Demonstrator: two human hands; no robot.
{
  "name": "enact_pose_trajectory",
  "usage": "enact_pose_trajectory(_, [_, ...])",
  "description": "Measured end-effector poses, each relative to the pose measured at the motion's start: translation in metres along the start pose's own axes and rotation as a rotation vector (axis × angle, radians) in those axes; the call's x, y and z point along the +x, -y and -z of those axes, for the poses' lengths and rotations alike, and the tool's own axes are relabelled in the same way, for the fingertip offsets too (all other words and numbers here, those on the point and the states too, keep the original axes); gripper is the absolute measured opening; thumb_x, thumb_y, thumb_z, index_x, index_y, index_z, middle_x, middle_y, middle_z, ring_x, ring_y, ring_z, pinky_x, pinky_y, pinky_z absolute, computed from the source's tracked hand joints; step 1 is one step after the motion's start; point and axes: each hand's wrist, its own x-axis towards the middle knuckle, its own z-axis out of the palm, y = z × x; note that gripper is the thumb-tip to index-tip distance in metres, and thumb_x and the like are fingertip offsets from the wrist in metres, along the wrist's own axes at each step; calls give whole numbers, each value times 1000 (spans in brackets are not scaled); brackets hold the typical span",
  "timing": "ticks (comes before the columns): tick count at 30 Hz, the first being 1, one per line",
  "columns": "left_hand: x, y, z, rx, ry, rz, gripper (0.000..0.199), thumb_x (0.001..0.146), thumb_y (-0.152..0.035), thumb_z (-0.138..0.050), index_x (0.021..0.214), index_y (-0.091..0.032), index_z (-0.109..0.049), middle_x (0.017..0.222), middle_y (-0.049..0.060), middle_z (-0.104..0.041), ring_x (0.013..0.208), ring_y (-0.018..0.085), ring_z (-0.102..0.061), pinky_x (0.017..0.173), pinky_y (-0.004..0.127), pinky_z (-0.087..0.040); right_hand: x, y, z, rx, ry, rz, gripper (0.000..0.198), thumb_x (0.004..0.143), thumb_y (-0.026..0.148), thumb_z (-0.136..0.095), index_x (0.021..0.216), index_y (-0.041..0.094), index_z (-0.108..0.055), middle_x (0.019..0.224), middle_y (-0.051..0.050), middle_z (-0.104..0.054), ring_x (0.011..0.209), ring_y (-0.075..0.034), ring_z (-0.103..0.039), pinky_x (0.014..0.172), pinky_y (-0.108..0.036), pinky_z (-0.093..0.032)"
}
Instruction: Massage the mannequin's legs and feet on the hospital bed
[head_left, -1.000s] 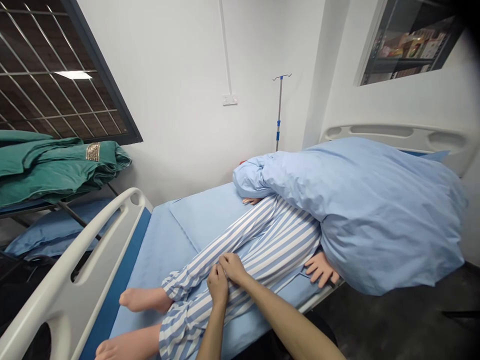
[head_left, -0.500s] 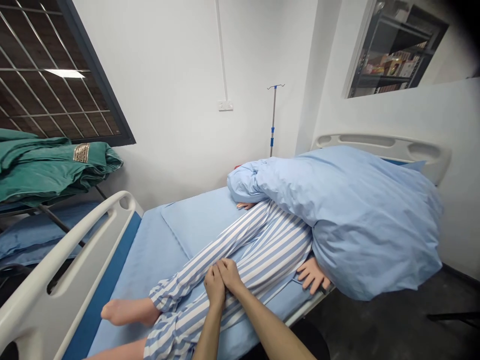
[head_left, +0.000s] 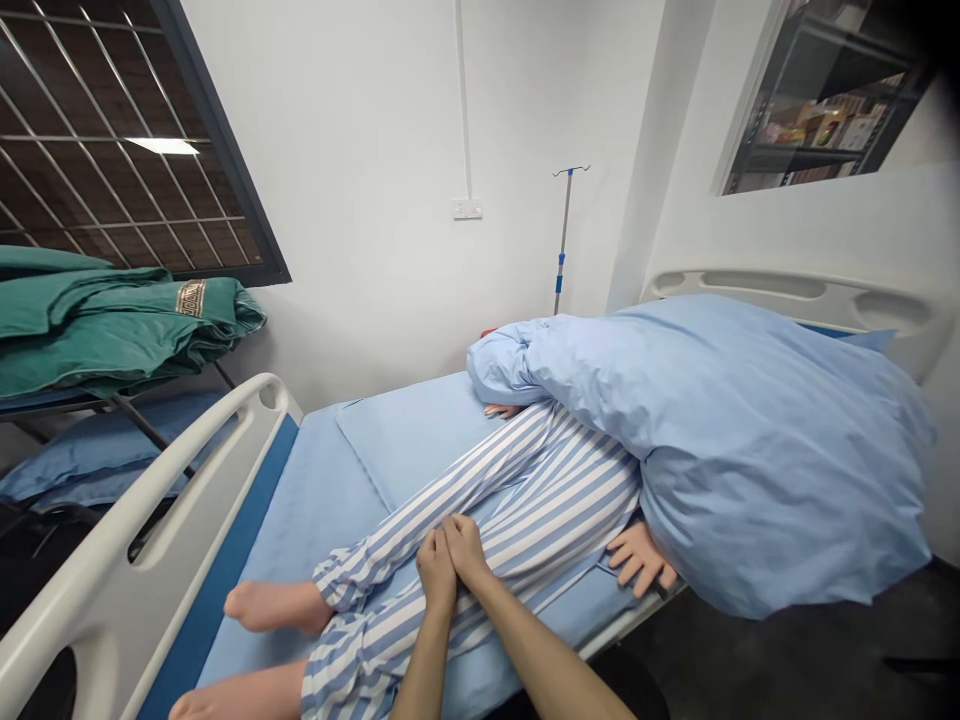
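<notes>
My left hand (head_left: 436,572) and my right hand (head_left: 465,550) are held together side by side, fingers curled in, the right slightly farther forward. Both are over the legs of a life-size care manikin lying on the bed. Its blue-and-white striped trousers (head_left: 555,500) show no pulled-up cloth around my fingers; whether my hands touch them I cannot tell. A bare manikin foot (head_left: 277,606) lies toward the footboard, and a manikin hand (head_left: 641,558) rests at the near bed edge. A light blue quilt (head_left: 720,430) is bunched over the upper body, hiding the head and chest.
The bed's footboard (head_left: 172,500) rises on the left and its headboard (head_left: 780,285) on the right. Behind stands a drip pole (head_left: 565,220) near the wall. Folded green cloth (head_left: 127,330) lies on a rack at the left, above blue bedding (head_left: 112,450).
My view has swung slightly left, so the bed and room appear farther right. My two hands keep the same closed pose over the legs.
</notes>
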Motion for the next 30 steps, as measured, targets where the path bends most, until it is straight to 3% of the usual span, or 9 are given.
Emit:
enact_pose_trajectory(10, [11,-7,-8,-114,-61,83,26,72,-34,-40,52,-18,-46,50,-2,-48,53,12,-43,53,25,-33,-2,-4,2,2,-5,8,34,78,34,-36,48,18,-38,46,4,-39,48,-10,-35,46,-21,-27])
enact_pose_trajectory(23, [0,-2,-3,101,-29,-72,28,75,-33,-38,52,-19,-47,52,1,-53,53,14,-45,55,26,-31,-3,0,7,51,25,-19,35,80,35,-35,49,19,-36,46,5,-34,47,-9,-33,45,-21,-26])
enact_pose_trajectory(30, [3,1,-4,101,15,-87,28,75,-35,-38,55,-19,-50,54,1,-55,54,14,-46,58,26,-32,-8,5,25,-201,92,173,36,82,31,-35,52,17,-50,51,-1,-52,50,-10,-41,51,-22,-25])
